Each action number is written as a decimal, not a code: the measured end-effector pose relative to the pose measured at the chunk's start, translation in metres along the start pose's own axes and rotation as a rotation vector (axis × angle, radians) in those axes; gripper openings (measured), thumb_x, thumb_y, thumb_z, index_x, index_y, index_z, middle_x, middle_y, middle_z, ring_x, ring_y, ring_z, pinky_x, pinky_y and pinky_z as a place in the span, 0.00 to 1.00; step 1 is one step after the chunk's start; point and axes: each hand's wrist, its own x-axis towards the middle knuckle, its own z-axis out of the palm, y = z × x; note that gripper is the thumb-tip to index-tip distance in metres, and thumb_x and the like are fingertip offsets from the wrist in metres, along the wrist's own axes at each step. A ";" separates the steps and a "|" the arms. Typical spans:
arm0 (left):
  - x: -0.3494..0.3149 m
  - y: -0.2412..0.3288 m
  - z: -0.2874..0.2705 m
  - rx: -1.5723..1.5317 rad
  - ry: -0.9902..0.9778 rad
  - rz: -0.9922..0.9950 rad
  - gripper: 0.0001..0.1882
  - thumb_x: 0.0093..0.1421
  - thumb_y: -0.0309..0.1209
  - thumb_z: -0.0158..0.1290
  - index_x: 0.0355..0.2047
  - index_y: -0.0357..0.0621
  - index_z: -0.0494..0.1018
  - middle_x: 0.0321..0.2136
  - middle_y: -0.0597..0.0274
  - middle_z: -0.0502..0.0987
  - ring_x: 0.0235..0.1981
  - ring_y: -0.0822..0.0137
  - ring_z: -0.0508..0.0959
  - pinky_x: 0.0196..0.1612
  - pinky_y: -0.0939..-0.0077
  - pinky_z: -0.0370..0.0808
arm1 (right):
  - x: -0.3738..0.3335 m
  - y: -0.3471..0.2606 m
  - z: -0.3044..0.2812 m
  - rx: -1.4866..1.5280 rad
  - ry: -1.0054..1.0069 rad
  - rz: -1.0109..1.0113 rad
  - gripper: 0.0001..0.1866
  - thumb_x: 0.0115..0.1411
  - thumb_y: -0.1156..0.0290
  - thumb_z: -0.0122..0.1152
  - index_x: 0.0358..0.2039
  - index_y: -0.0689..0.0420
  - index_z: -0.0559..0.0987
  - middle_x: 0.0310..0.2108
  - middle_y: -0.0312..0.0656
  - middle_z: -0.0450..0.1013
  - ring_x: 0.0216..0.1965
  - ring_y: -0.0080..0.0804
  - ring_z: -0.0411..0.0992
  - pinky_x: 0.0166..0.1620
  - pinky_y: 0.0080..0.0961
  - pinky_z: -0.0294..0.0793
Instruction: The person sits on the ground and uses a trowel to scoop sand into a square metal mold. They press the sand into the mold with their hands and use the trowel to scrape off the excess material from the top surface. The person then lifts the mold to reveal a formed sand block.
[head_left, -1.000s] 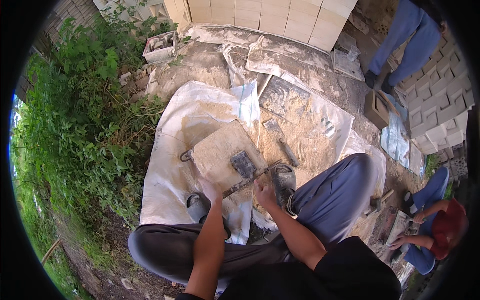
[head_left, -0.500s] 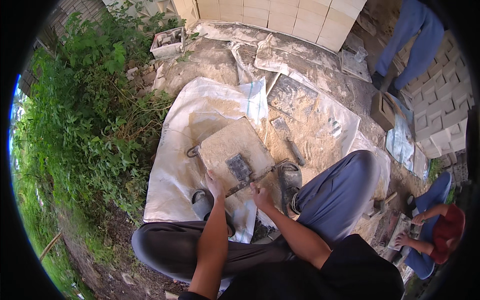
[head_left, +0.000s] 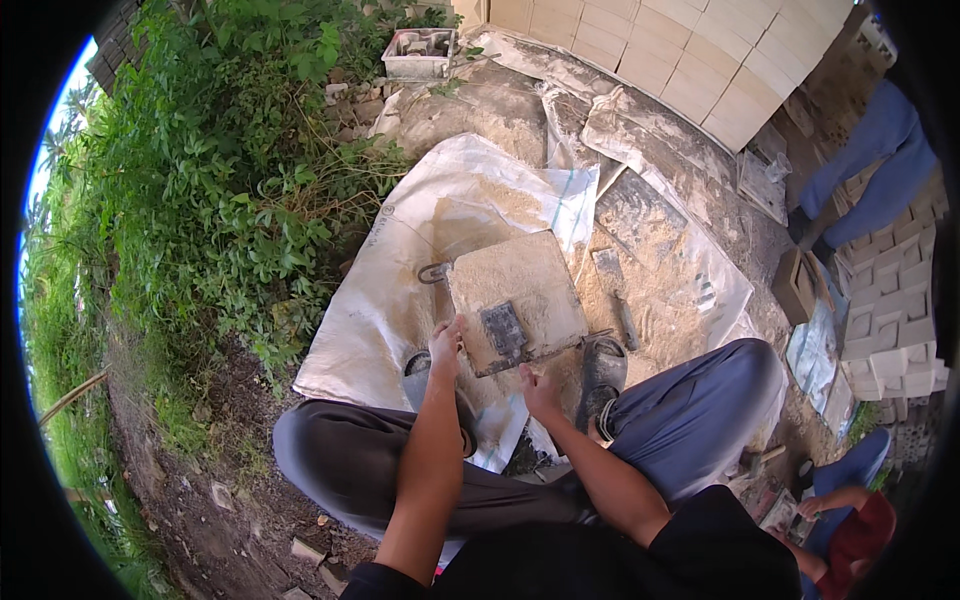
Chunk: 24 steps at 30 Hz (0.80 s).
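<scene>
The left hand (head_left: 446,342) is resting against the left front edge of a square, pale slab in a dark-rimmed mould, topped with sandy powder (head_left: 540,275); its fingers are partly bending, but whether they are gripping the edge is not showing. The right hand (head_left: 541,394) is lying just beside the front edge, fingers curling and thumb pointing forward; whether it is holding anything, one cannot tell. The slab is sitting on the ground sheet between the feet and is probably going to be heavy and stiff, its powdery top offering poor friction and a crumbling surface. The rim is providing the sounder hold, as is the thin, dark metal loop (head_left: 421,274) projecting at the left (a handle, by its look). On the powder, near the front edge, a small, dark grey rectangular block (head_left: 503,328) is lying flat. Both forearms are slanting inward between the bent knees, the left one standing steeper. Farther out, dark, open-toed sandals (head_left: 604,370) are flanking the slab, a white woven sack (head_left: 370,300) is spreading beneath it, and a dark, long-handled tool (head_left: 626,322) is lying on loose powder to the right.
</scene>
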 end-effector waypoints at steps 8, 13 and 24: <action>-0.005 -0.002 -0.013 0.009 -0.054 0.001 0.15 0.54 0.41 0.59 0.38 0.46 0.77 0.28 0.73 0.76 0.28 0.78 0.71 0.30 0.81 0.65 | -0.027 -0.045 0.019 0.181 0.094 -0.161 0.33 0.62 0.45 0.41 0.24 0.67 0.76 0.19 0.62 0.69 0.27 0.60 0.71 0.32 0.47 0.66; -0.010 0.007 -0.018 0.133 -0.039 0.024 0.14 0.53 0.40 0.59 0.37 0.46 0.78 0.29 0.72 0.76 0.29 0.78 0.71 0.31 0.81 0.65 | -0.022 0.004 0.045 -0.040 0.124 -0.053 0.34 0.63 0.45 0.39 0.23 0.66 0.76 0.17 0.57 0.71 0.23 0.56 0.71 0.29 0.44 0.66; -0.021 0.008 -0.012 0.193 -0.005 0.104 0.14 0.51 0.35 0.62 0.34 0.39 0.79 0.24 0.67 0.78 0.24 0.78 0.70 0.29 0.83 0.65 | -0.029 -0.046 0.029 0.187 0.161 -0.151 0.34 0.63 0.45 0.39 0.21 0.67 0.76 0.22 0.63 0.70 0.31 0.61 0.71 0.36 0.48 0.67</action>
